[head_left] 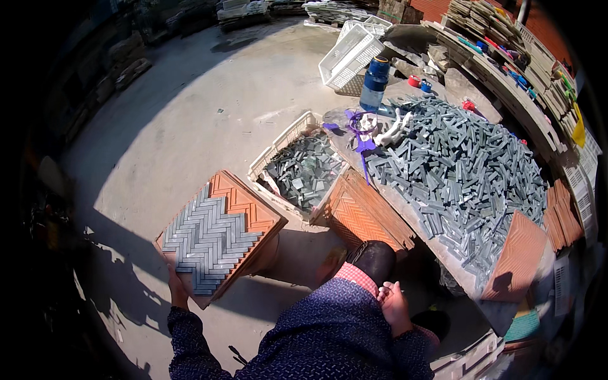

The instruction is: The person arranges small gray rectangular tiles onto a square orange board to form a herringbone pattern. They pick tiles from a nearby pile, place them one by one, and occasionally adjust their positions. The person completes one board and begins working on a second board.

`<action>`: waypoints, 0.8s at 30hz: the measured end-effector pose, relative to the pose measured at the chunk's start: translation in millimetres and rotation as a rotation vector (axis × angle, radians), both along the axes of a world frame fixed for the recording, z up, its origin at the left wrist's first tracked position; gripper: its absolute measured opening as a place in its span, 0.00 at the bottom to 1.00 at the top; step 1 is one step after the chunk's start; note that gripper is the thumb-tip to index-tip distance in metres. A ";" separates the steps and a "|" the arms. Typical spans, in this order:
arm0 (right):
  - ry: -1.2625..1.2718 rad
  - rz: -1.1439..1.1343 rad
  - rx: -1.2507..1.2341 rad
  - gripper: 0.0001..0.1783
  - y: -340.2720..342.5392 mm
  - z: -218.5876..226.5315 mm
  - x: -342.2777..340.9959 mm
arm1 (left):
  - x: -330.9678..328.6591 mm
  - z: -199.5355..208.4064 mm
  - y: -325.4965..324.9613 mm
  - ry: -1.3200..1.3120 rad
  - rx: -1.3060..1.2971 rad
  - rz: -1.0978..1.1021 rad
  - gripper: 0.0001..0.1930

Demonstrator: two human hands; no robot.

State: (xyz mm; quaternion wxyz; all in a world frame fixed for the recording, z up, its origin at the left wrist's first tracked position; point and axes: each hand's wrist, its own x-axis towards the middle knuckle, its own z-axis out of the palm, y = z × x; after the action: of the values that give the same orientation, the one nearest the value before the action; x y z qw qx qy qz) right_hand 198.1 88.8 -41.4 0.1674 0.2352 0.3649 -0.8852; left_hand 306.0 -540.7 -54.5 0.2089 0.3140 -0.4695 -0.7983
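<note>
An orange herringbone-grooved tray (244, 201) lies at the left on top of other boards. Grey stone strips (206, 231) fill most of its grooves in a zigzag pattern; grooves along the far right side show bare orange. My left hand (177, 288) grips the tray's near-left edge, its fingers partly hidden by that edge. Over my lap, my right hand (394, 305) is closed with fingertips drawn together; whatever it may hold is too small to make out. A large heap of loose grey strips (462, 171) covers the slab table (415, 225) to the right.
A cream crate (278, 144) of broken grey pieces stands beyond the tray. Another orange tray (361, 209) leans beside it, and one (516, 256) rests against the heap. A blue bottle (375, 85), purple scissors-like item (362, 136) and white glove (394, 128) sit on the table.
</note>
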 end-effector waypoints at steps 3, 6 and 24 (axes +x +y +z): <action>-0.026 0.010 0.009 0.22 -2.7 1.9 3.3 | -0.3 1.6 -6.4 -0.404 -0.395 0.126 0.39; -0.018 0.000 0.009 0.23 -1.3 0.6 5.0 | -3.4 9.5 -13.6 -0.792 -0.781 -0.024 0.41; -0.033 -0.052 -0.102 0.25 2.6 -8.8 12.0 | -22.4 34.1 -13.2 -1.165 -1.094 -0.145 0.33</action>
State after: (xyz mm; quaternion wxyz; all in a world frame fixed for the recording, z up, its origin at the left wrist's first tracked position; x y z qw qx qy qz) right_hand 210.1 91.4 -50.2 0.1619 0.2502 0.3103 -0.9027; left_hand 283.6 -553.9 -20.4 0.0021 0.5022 -0.8470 -0.1744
